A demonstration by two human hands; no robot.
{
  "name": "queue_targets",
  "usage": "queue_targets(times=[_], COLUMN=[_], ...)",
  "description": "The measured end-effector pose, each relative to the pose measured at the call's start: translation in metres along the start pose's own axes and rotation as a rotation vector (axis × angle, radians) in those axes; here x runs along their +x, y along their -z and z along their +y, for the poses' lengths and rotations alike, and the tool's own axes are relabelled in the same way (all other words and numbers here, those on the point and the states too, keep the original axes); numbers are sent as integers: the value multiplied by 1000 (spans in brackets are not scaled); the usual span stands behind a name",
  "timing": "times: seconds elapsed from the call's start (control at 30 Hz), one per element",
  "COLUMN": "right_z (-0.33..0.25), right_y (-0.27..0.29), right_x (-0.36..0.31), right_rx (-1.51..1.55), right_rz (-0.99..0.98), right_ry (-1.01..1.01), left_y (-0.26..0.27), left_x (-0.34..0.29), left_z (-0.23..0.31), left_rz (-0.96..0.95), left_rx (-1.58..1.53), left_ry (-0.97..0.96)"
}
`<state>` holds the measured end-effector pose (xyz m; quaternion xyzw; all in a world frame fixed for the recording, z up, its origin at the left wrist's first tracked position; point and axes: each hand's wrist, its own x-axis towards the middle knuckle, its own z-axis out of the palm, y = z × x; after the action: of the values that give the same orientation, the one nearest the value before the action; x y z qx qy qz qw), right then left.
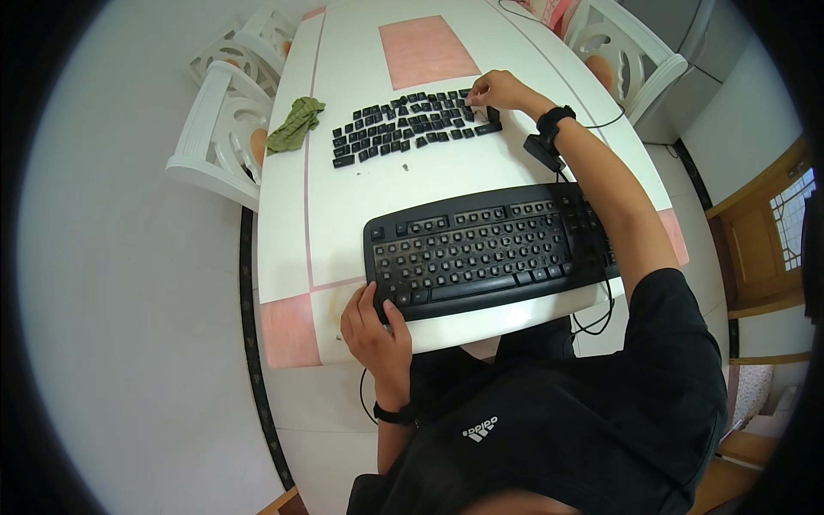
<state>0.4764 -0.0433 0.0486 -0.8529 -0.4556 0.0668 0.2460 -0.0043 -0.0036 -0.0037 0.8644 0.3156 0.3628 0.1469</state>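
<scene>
A black keyboard (pixel 468 249) lies near the table's front edge, with most of its main keycaps off and the small key posts bare. My left hand (pixel 378 339) grips its near left corner, fingers at the left end and thumb on the front edge. Farther back, loose black keycaps (pixel 396 136) are laid out in rows. My right hand (pixel 505 90) is at the right end of those rows, fingertips pinched together. What is between them is too small to make out. A black strap with a small device (pixel 549 142) is around my right wrist.
A crumpled green cloth (pixel 296 126) lies on the white table (pixel 330 223) left of the keycaps. Small dark specks (pixel 406 166) sit between keycaps and keyboard. A cable (pixel 601 318) hangs over the front edge. White chairs (pixel 219 137) stand along both sides.
</scene>
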Motion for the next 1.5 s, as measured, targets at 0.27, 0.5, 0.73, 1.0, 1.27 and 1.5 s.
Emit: queue_targets(times=[0.27, 0.5, 0.73, 1.0, 1.27, 1.5], right_z=[-8, -13, 14, 8, 4, 23], right_y=[2, 5, 30, 16, 11, 3], right_x=[-10, -16, -9, -31, -22, -13], right_rx=[-71, -75, -70, -199, -92, 365], right_rz=[-83, -150, 16, -122, -123, -9], right_ry=[153, 192, 51, -51, -41, -176], left_y=[0, 0, -2, -1, -1, -1], left_x=[-1, 0, -1, 0, 0, 1], left_z=[0, -1, -1, 0, 1, 1], left_rz=[13, 9, 8, 6, 3, 8], left_rx=[-2, -4, -1, -2, -8, -4], left_ry=[-9, -9, -2, 13, 17, 0])
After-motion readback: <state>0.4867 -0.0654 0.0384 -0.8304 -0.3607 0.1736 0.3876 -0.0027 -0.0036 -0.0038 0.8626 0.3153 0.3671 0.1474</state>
